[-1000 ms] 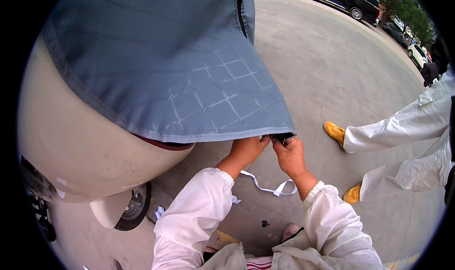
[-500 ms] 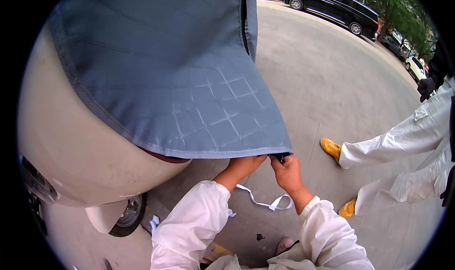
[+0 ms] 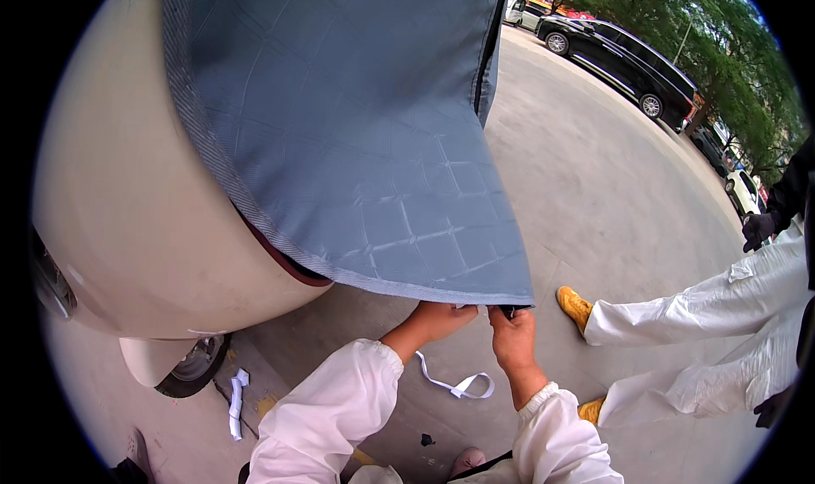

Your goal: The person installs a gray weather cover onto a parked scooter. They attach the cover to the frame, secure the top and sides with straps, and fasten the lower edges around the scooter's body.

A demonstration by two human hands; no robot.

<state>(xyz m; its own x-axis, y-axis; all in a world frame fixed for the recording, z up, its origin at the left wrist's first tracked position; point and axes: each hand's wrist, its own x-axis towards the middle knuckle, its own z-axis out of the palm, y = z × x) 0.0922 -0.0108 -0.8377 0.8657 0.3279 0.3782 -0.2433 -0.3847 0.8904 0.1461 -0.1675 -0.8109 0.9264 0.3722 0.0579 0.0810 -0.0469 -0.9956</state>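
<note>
A grey-blue quilted cover [image 3: 373,161] with a stitched border drapes over the cream body [image 3: 187,195] of a scooter-like vehicle. Its lower edge runs down to a corner in front of me. Under that edge my left hand [image 3: 435,323] is closed on the fabric, its fingertips partly hidden. My right hand [image 3: 514,340] pinches the corner beside it, where a dark underside shows. Below and between my wrists is a looped white strap [image 3: 458,389]; whether it hangs or lies on the ground, I cannot tell.
Another person in white trousers [image 3: 705,314] and yellow shoes [image 3: 575,307] stands close on the right, wearing dark gloves [image 3: 758,229]. A wheel [image 3: 195,365] shows below the cream body, near a white strip [image 3: 236,403] on the pavement. A black van [image 3: 620,64] is parked far off.
My view has shifted, so the cover's corner and both hands sit slightly lower in the picture. Both hands keep their hold on the cover's edge.
</note>
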